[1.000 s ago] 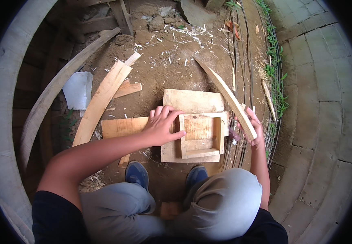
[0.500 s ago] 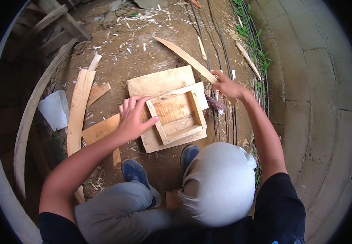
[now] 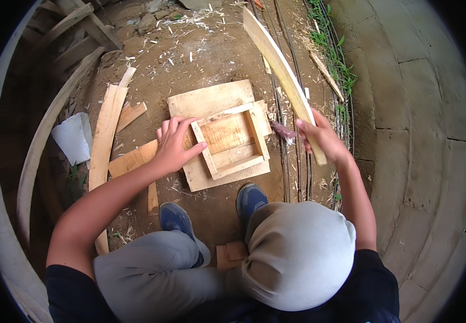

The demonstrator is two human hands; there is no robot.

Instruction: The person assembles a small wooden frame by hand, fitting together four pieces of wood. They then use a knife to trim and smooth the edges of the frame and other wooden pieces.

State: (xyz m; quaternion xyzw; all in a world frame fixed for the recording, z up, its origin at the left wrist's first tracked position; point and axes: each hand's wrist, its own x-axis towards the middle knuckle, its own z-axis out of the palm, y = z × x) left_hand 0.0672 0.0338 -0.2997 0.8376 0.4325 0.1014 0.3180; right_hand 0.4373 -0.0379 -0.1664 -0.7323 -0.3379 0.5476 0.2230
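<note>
The shallow wooden box (image 3: 238,167) lies tilted at the centre of the view, on a pale board (image 3: 211,96) on the ground. The left hand (image 3: 174,145) is spread at its left side, thumb across that rail and fingertips at the upper left corner; how hard it presses, I cannot tell. The right hand (image 3: 322,139), right of centre, is closed around a long strip (image 3: 277,62) near its lower end, the rest reaching toward the top.

The box should be light and stiff, best held by opposite rails; its thin corners look like the weak points, as the joints could loosen if twisted. Whether it has its own bottom is unclear. The strip should be light too, dry rather than slippery, but long enough to feel tip-heavy from one end; a hold nearer its middle would balance better. Sawn edges may splinter.

No brand, label or readable writing shows on the box, board or strip.
</note>
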